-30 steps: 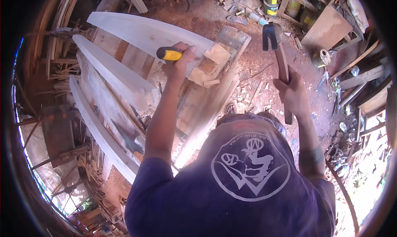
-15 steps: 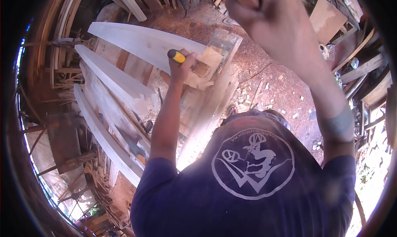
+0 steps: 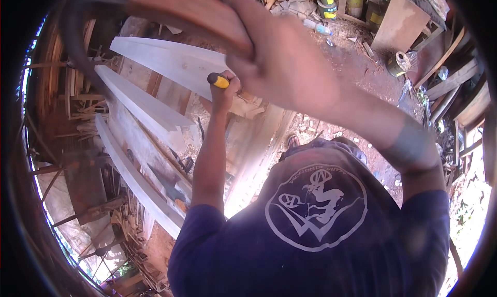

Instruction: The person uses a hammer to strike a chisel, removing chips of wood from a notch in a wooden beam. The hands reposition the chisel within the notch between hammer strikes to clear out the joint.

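Observation:
My left hand (image 3: pixel 226 96) is closed around a chisel by its yellow and black handle (image 3: pixel 220 81); its blade is hidden. This hand is over the near right end of a long, pale tapered plank (image 3: pixel 165 56). My right hand (image 3: pixel 290 64), close to the camera and smeared by motion, grips a thick brown wooden-handled tool (image 3: pixel 202 20). A dark curved part of that tool stretches to the upper left; its exact kind is unclear. My right hand and forearm cover the plank's end and part of the work surface behind it.
More pale curved planks (image 3: pixel 137 108) lie left, with a handsaw (image 3: pixel 163 180) by the nearer one. Wood chips (image 3: pixel 308 125) litter the reddish floor. Cans (image 3: pixel 327 7), a plastic bottle (image 3: pixel 317 26) and an open tin (image 3: pixel 398 64) stand or lie at far right.
My right hand has swung down and left from the upper edge, bringing the wooden-handled tool into view. My left hand keeps hold of the chisel with little movement.

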Available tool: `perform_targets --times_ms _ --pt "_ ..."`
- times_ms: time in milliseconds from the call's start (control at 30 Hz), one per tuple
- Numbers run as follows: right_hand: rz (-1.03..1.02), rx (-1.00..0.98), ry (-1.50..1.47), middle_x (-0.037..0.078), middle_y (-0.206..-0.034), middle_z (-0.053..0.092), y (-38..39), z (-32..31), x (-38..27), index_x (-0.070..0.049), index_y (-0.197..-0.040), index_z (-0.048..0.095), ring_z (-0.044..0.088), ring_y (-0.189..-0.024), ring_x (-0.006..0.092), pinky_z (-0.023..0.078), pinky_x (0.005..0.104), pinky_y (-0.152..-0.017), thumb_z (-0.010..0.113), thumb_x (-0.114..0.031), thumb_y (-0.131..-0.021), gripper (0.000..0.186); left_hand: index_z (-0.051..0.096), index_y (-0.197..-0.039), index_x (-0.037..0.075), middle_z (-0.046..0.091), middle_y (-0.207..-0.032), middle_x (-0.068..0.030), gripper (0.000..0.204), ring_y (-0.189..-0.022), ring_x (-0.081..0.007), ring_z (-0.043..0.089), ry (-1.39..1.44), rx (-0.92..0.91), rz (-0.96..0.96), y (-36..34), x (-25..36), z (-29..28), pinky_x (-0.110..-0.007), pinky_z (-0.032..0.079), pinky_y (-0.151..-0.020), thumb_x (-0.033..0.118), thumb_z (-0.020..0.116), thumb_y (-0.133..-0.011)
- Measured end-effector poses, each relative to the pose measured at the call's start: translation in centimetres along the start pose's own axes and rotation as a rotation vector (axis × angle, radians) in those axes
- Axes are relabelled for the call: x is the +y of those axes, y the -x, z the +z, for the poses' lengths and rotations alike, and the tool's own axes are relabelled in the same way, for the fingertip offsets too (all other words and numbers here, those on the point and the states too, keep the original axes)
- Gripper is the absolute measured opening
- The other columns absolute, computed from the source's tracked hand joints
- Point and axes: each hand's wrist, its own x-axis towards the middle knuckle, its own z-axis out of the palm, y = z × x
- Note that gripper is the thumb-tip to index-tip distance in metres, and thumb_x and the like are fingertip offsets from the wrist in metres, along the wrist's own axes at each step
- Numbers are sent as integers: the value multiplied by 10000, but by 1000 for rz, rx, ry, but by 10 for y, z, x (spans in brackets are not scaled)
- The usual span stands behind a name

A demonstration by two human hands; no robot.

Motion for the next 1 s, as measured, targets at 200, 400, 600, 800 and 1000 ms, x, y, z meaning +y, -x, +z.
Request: perform_targets --times_ms 200,400,600,800,1000 --pt "311 -577 303 242 -786 683 71 38 75 -12 -1053 560 700 -768 416 561 515 -722 641 -87 -813 264 587 -765 46 575 -698 13 148 -627 -73 515 -32 -68 39 -9 -25 -4 -262 422 -567 51 704 -856" --pt "695 -292 110 279 -806 664 102 -14 79 31 -1023 610 685 -790 438 524 506 -756 608 -67 -795 249 586 -724 28 517 -663 22 210 -633 -80 481 -87 18 -67 30 -14 -15 -272 402 -597 74 719 -880" --pt "809 -55 154 275 -763 629 110 -35 74 37 -990 600 652 -737 440 480 470 -696 640 -99 -806 233 552 -691 28 485 -594 34 279 -570 -71 446 -116 -36 40 -2 -34 -13 -281 383 -547 107 715 -903" --pt "822 -48 231 265 -777 630 102 -46 62 31 -1006 601 653 -760 431 482 465 -711 647 -139 -822 254 507 -657 45 490 -580 26 330 -544 -66 426 -249 29 230 8 -7 0 -302 366 -506 104 690 -925" --pt "863 -134 171 262 -803 655 98 -41 60 18 -1021 609 660 -793 443 488 476 -719 655 -172 -837 268 492 -678 48 458 -611 40 315 -576 -63 390 -12 5 66 -1 -7 1 -273 330 -526 69 683 -927"
